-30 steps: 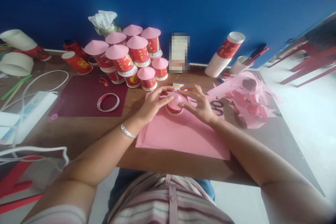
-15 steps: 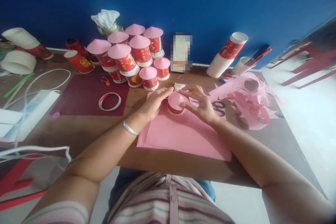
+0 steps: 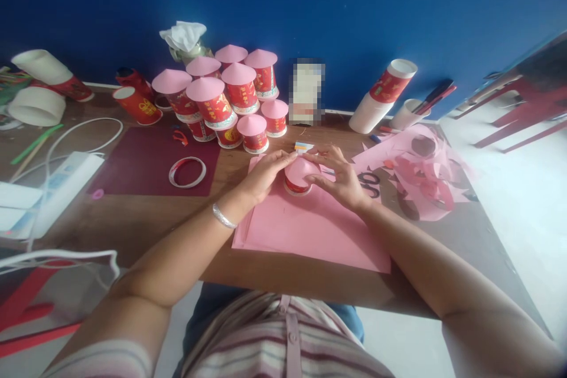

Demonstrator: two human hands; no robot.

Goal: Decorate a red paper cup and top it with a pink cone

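Between my hands a small red paper cup (image 3: pixel 296 188) stands upright on a stack of pink paper (image 3: pixel 310 230), topped by a pink paper cone (image 3: pixel 303 170). My left hand (image 3: pixel 269 173) holds the cup from its left and far side, fingers against the cone's edge. From the right, my right hand (image 3: pixel 339 176) curls around the same cone, thumb and fingertips on its rim. Part of the far side of the cone is hidden by my fingers. Just beyond my fingertips lies a small white, blue and orange item (image 3: pixel 303 146). Scissors (image 3: pixel 369 184) lie to the right of my right hand.
Several red cups with pink cone tops (image 3: pixel 206 103) stand at the back left. A tape roll (image 3: pixel 187 159) lies on a maroon sheet (image 3: pixel 146 165). Pink paper scraps (image 3: pixel 420 171) spread to the right, below tilted stacked cups (image 3: pixel 384 96) and a cup of pens (image 3: pixel 410 112).
My left fingertips have shifted slightly right and nearer my right hand, along the cone's far edge. The cup stays in place; the whole view has shifted a little.
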